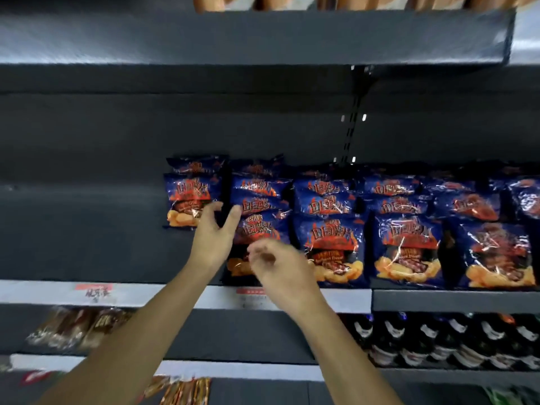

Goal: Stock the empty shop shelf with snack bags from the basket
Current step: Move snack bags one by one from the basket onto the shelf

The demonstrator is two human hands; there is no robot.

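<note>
Blue snack bags with red flame print stand in several rows on the dark shelf (87, 244). The leftmost row (190, 194) is short and sits far back. My left hand (213, 232) reaches up between that row and the second row (260, 226), fingers spread and relaxed, its fingertips close to or touching the leftmost bag. My right hand (280, 267) hovers in front of the second row's front bag, fingers loosely curled with nothing visible in them; it is motion-blurred. The basket is out of view.
The shelf's left part is bare. Rows of the same bags (409, 249) fill it to the right. A white price rail (58, 293) runs along its front edge. Wrapped snacks (73, 328) and dark bottles (453, 340) fill the shelf below. Another shelf (263, 39) hangs above.
</note>
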